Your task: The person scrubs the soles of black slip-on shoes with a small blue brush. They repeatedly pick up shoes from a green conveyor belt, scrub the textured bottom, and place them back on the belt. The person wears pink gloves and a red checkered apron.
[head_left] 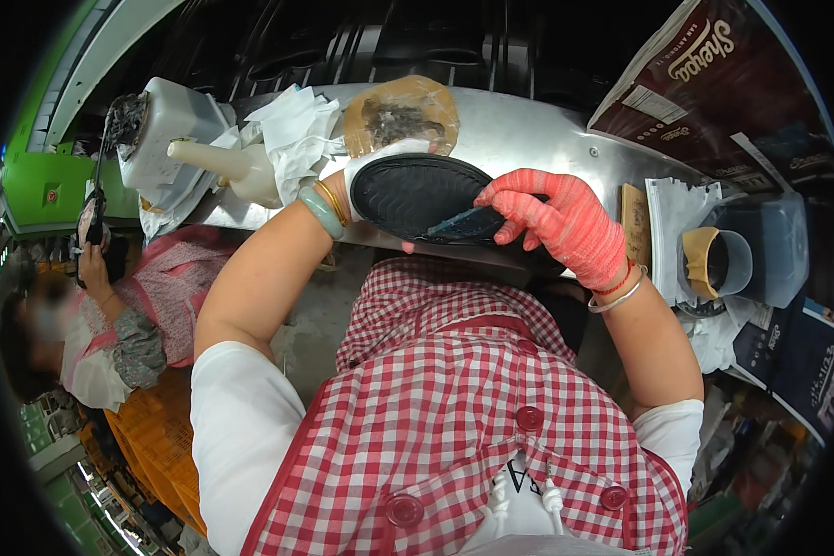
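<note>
Single head view – worn high, aimed steeply down, close over the gloved hands; fisheye bending at rim.

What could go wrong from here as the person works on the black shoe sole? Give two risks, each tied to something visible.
1. The black shoe sole is held up over the metal bench's edge, so a loose grip by the left hand might drop it.
2. The red-gloved right hand presses near the sole's edge and could slip off.
</note>
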`<state>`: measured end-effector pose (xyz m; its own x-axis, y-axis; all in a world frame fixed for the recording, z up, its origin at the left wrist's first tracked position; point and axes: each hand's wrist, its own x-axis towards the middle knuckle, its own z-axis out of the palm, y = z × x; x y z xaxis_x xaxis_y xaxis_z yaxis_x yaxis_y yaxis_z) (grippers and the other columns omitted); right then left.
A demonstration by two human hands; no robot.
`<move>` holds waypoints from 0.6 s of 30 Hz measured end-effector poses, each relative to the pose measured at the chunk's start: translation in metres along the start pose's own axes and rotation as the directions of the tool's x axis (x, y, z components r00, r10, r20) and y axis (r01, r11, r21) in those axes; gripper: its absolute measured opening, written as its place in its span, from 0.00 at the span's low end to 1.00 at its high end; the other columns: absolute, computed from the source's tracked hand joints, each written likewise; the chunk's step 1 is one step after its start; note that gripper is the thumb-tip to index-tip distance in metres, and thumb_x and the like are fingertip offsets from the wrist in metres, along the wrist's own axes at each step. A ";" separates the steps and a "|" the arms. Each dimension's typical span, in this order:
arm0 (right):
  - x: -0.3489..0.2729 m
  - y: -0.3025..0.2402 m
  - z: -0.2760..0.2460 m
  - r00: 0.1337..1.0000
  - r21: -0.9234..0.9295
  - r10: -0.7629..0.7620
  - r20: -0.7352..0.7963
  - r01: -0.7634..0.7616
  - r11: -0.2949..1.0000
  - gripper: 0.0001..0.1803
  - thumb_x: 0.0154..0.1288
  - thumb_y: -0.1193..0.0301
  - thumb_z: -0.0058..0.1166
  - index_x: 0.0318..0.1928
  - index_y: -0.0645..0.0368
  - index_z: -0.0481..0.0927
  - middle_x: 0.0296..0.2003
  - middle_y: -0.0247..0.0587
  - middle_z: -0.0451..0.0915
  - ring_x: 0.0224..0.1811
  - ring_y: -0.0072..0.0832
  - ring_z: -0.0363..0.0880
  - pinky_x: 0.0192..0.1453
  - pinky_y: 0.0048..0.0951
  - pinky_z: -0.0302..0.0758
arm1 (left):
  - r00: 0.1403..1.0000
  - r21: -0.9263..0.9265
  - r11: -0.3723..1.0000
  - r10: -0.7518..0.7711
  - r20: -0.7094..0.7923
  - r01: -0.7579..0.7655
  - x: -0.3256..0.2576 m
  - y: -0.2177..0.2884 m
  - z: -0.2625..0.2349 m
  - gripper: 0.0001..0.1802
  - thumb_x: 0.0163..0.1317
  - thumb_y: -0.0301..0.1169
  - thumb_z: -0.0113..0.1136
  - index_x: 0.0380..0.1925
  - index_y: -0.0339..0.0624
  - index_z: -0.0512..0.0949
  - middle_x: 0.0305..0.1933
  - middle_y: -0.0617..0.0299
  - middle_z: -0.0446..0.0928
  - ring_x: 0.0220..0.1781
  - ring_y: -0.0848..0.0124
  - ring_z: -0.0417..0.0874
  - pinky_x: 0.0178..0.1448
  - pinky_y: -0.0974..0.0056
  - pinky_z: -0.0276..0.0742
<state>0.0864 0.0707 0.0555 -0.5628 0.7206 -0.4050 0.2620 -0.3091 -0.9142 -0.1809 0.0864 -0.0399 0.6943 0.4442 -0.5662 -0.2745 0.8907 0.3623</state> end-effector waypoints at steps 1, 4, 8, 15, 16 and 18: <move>-0.001 -0.001 -0.002 1.000 -0.009 0.004 0.002 -0.004 1.000 0.15 0.63 0.63 0.52 0.43 0.60 0.80 0.33 0.32 0.80 0.28 0.17 0.77 0.30 0.17 0.71 | 0.999 0.009 1.000 0.007 0.050 -0.007 0.001 0.003 -0.001 0.24 0.66 0.43 0.47 0.53 0.36 0.71 0.50 0.53 0.78 0.45 0.64 0.82 0.47 0.59 0.81; -0.004 -0.004 -0.008 1.000 -0.046 0.014 -0.001 -0.014 0.999 0.15 0.63 0.63 0.52 0.43 0.60 0.81 0.33 0.32 0.80 0.28 0.18 0.77 0.31 0.18 0.72 | 0.969 0.009 0.970 0.241 -0.046 -0.241 0.002 -0.002 -0.032 0.21 0.65 0.40 0.51 0.52 0.37 0.72 0.51 0.57 0.77 0.49 0.65 0.80 0.54 0.62 0.76; -0.007 -0.006 -0.017 1.000 -0.095 0.014 -0.018 -0.015 0.995 0.15 0.62 0.63 0.53 0.42 0.60 0.81 0.31 0.32 0.80 0.28 0.18 0.77 0.31 0.18 0.72 | 0.890 0.542 0.712 0.419 0.181 -0.446 0.006 0.000 -0.045 0.19 0.65 0.35 0.52 0.54 0.40 0.71 0.53 0.60 0.76 0.57 0.68 0.74 0.61 0.62 0.70; -0.018 -0.002 -0.035 0.999 -0.135 0.009 -0.037 -0.014 0.991 0.14 0.61 0.63 0.53 0.40 0.60 0.81 0.31 0.32 0.80 0.28 0.18 0.77 0.31 0.19 0.71 | 0.933 0.356 0.864 0.350 0.083 -0.355 -0.002 0.008 0.009 0.19 0.63 0.34 0.55 0.52 0.42 0.72 0.49 0.60 0.78 0.52 0.67 0.77 0.59 0.61 0.72; -0.020 -0.001 -0.038 0.999 -0.142 0.016 -0.049 -0.023 0.990 0.14 0.62 0.63 0.52 0.40 0.60 0.81 0.31 0.32 0.80 0.28 0.18 0.76 0.31 0.19 0.71 | 0.941 0.267 0.908 0.339 -0.011 -0.324 -0.003 0.008 0.014 0.18 0.63 0.34 0.55 0.52 0.42 0.72 0.48 0.59 0.79 0.50 0.67 0.78 0.58 0.61 0.74; -0.027 0.004 -0.044 0.997 -0.147 0.032 -0.070 -0.042 0.988 0.14 0.62 0.64 0.52 0.40 0.60 0.81 0.30 0.32 0.80 0.28 0.18 0.76 0.31 0.19 0.70 | 0.931 0.278 0.896 0.365 -0.023 -0.345 -0.003 0.005 0.019 0.19 0.63 0.36 0.55 0.52 0.41 0.72 0.47 0.58 0.79 0.48 0.66 0.79 0.56 0.61 0.75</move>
<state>0.1366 0.0775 0.0637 -0.4976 0.7520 -0.4323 0.3983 -0.2446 -0.8840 -0.1718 0.0878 -0.0217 0.5308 0.7410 -0.4114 -0.3005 0.6184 0.7262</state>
